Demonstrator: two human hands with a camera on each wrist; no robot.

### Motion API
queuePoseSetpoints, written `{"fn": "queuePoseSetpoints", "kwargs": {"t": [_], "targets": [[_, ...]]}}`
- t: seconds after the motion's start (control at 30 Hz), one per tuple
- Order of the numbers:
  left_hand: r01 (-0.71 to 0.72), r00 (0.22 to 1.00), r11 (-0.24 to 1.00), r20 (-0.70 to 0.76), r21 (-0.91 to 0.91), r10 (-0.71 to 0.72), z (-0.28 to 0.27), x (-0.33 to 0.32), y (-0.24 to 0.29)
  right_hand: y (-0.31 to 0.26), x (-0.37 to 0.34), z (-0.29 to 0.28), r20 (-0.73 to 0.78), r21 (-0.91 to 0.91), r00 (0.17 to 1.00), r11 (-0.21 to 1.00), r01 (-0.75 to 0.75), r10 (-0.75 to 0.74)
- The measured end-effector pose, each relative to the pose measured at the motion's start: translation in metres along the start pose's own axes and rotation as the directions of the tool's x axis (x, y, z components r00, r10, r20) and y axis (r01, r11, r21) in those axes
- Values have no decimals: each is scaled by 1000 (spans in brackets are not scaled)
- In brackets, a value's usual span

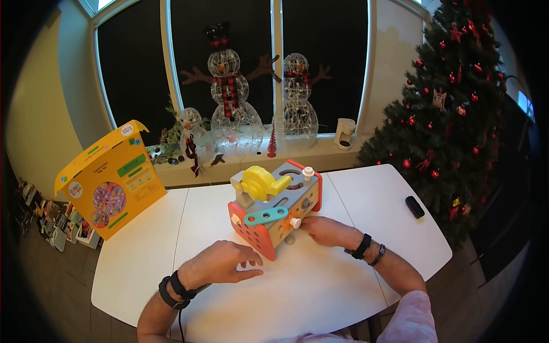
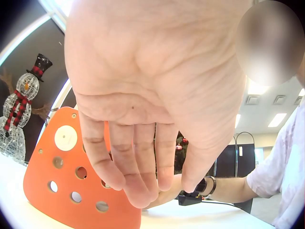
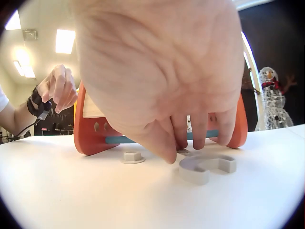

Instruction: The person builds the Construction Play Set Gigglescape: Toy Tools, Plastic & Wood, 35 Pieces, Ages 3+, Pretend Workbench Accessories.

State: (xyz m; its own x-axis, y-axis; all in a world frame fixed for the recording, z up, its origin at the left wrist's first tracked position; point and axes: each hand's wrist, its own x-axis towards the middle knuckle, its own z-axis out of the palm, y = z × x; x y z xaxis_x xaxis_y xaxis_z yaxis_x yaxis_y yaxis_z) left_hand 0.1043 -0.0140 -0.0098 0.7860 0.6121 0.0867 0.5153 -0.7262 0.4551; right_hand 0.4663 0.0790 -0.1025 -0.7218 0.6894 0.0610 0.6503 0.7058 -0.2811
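Note:
A toy workbench with a grey top (image 1: pixel 280 201) and red end panels (image 1: pixel 254 235) stands mid-table. On it sit a yellow toy piece (image 1: pixel 260 183), a teal strip with holes (image 1: pixel 266 215) and white bolt heads (image 1: pixel 295 222). My right hand (image 1: pixel 327 231) reaches to the bench's near right side. In the right wrist view its fingers point down over a small grey piece (image 3: pixel 185 152), which they partly cover. A grey flanged nut (image 3: pixel 133 156) and a C-shaped grey piece (image 3: pixel 208 170) lie beside it. My left hand (image 1: pixel 224 263) hovers by the left end panel, fingers loosely bent, holding nothing.
A yellow toy box (image 1: pixel 114 183) stands at the table's left. A black object (image 1: pixel 414 207) lies near the right edge of the white table (image 1: pixel 354 268). Wire snowmen (image 1: pixel 230 91) stand on the sill behind, and a decorated tree (image 1: pixel 440 114) rises at right.

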Motion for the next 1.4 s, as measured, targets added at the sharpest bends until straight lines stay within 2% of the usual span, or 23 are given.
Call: {"fn": "queuePoseSetpoints", "kwargs": {"t": [0.23,0.43,0.5,0.53,0.6,0.63,0.7,0.8,0.87,1.23,1.3,1.4], "targets": [[6,1000,1000,14,22,-6,1,0,-2,9,1,12,-21,51,1000,999,16,-15],[-3,1000,1000,25,14,3,4,2,-3,-2,-3,-9,-53,67,997,996,55,-52],[-7,999,1000,34,27,6,6,3,-4,-25,-13,-41,-16,195,996,978,-79,84],[-7,999,999,44,34,6,6,3,-4,-24,-15,-47,-13,195,996,977,-81,85],[-8,999,999,54,38,6,8,4,-6,-15,-29,-56,64,178,969,953,-246,239],[-21,998,999,60,48,18,9,4,-7,-6,-36,-56,65,177,969,953,-247,239],[-33,998,998,64,58,29,11,5,-9,15,-53,-54,-67,92,984,983,-157,164],[-72,996,996,49,45,70,15,9,-10,25,-72,-57,-97,85,972,975,-205,212],[-118,992,991,45,60,115,18,11,-14,30,-81,-53,-61,80,973,973,-216,221],[-105,992,994,68,-14,105,20,21,-15,7,-66,-32,72,158,976,963,-217,208],[-86,993,996,77,-24,88,21,22,-15,10,-63,-24,77,152,990,980,-129,118],[-98,992,995,73,-17,99,22,23,-16,13,-59,-15,44,113,996,990,-88,83]]}}
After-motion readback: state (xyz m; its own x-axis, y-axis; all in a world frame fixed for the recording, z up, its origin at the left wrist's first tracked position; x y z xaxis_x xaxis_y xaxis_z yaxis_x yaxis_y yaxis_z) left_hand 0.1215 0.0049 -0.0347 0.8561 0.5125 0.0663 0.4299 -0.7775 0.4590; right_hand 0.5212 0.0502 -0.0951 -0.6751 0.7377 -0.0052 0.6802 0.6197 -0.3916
